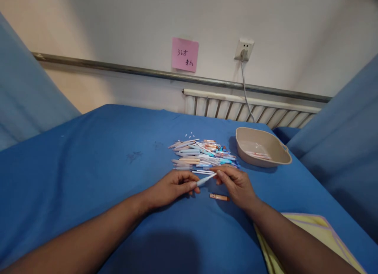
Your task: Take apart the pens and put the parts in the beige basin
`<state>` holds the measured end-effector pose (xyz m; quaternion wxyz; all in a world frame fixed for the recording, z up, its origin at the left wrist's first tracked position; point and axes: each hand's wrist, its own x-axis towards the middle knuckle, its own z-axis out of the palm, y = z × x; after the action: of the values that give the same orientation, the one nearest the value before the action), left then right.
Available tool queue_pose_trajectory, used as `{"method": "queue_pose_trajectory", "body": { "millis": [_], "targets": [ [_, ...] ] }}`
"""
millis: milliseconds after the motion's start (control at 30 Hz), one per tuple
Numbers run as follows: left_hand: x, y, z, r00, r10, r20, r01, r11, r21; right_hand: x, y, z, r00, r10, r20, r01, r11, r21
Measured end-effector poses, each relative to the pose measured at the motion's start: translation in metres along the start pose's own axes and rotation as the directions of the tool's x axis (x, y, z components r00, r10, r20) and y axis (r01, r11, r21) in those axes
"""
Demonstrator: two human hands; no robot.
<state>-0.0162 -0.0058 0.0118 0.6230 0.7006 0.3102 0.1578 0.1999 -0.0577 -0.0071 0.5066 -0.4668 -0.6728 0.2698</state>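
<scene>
My left hand (180, 184) grips the light blue barrel of a pen part (203, 181) between thumb and fingers. Its thin white end points up and right, where my right hand (233, 182) pinches the tip. Just below them, an orange-patterned pen barrel (219, 197) lies on the blue cloth (141, 234). Behind my hands is a pile of pen parts (203, 153), with pale barrels on the left and blue and orange pieces on the right. A few thin white sticks (202, 172) lie at the pile's near edge.
A beige basin (283, 157) with a few thin pieces inside stands right of the pile. A yellow cloth (313, 226) lies at the lower right. Small white bits (189, 137) lie behind the pile. Blue curtains (348, 132) hang at both sides; a radiator (224, 106) is behind.
</scene>
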Motion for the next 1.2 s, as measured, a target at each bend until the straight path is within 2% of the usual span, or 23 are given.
{"method": "queue_pose_trajectory", "body": {
  "millis": [133,333,433,600,700,800,900,1000,1200],
  "targets": [
    [-0.001,0.000,0.002,0.999,-0.022,0.044,0.027,0.992,-0.126,-0.004,0.000,0.003,0.990,-0.061,0.124,0.066,0.997,-0.030],
    [-0.001,0.000,0.002,0.999,-0.027,0.046,0.035,0.982,-0.184,-0.005,0.000,0.001,0.980,-0.049,0.191,0.063,0.996,-0.067],
    [-0.001,-0.003,0.001,0.998,-0.014,0.060,0.025,0.981,-0.193,-0.005,-0.001,0.002,0.978,-0.033,0.207,0.053,0.995,-0.088],
    [-0.001,-0.004,-0.001,0.999,-0.008,0.054,0.019,0.979,-0.204,-0.005,0.000,-0.002,0.983,0.068,0.168,-0.048,0.991,-0.124],
    [0.001,-0.004,-0.002,1.000,-0.026,0.006,0.027,0.974,-0.225,-0.006,0.003,-0.012,0.947,0.116,0.300,-0.034,0.963,-0.266],
    [0.002,-0.004,-0.001,0.997,-0.053,-0.051,0.039,0.969,-0.245,-0.008,0.006,-0.021,0.880,0.119,0.460,0.073,0.922,-0.379],
    [0.002,-0.002,-0.001,0.993,-0.074,-0.087,0.050,0.966,-0.253,-0.010,0.006,-0.021,0.852,0.093,0.515,0.153,0.897,-0.415],
    [0.002,-0.002,-0.002,0.991,-0.081,-0.110,0.053,0.970,-0.239,-0.009,0.005,-0.019,0.856,0.090,0.509,0.150,0.899,-0.412],
    [0.002,0.000,-0.006,0.985,-0.062,-0.159,0.040,0.990,-0.138,-0.001,0.003,-0.019,0.951,0.059,0.304,0.033,0.957,-0.288]
  ]
}}
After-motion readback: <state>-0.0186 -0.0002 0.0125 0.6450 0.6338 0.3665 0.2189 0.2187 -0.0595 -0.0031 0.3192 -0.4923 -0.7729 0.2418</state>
